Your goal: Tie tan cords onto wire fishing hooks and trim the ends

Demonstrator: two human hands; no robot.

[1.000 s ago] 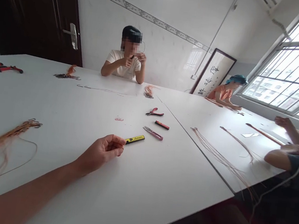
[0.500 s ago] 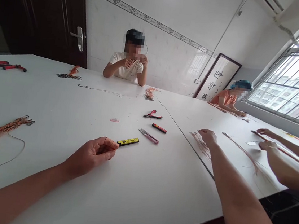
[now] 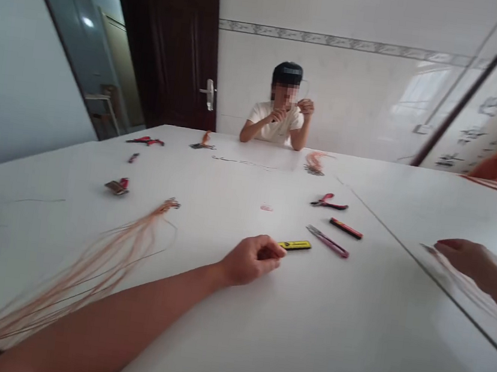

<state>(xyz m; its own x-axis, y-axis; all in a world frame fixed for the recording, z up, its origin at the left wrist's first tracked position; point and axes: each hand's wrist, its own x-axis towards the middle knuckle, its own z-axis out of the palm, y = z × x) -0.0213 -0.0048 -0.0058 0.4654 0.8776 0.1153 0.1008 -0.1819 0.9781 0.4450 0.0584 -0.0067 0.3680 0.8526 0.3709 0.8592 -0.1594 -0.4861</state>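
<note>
Left hand (image 3: 250,262): fingertips pinched on near end of yellow tool (image 3: 294,245), lying flat on tabletop (image 3: 195,324). Right hand (image 3: 466,258): over thin strands (image 3: 430,252) (blurred; grip cannot be told). Risk: the shallow end-pinch may let the tool pivot or slip.

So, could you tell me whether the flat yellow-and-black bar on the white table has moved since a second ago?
No. The flat yellow-and-black bar lies as before, just left of the pink metal snips; only the view turned.
</note>
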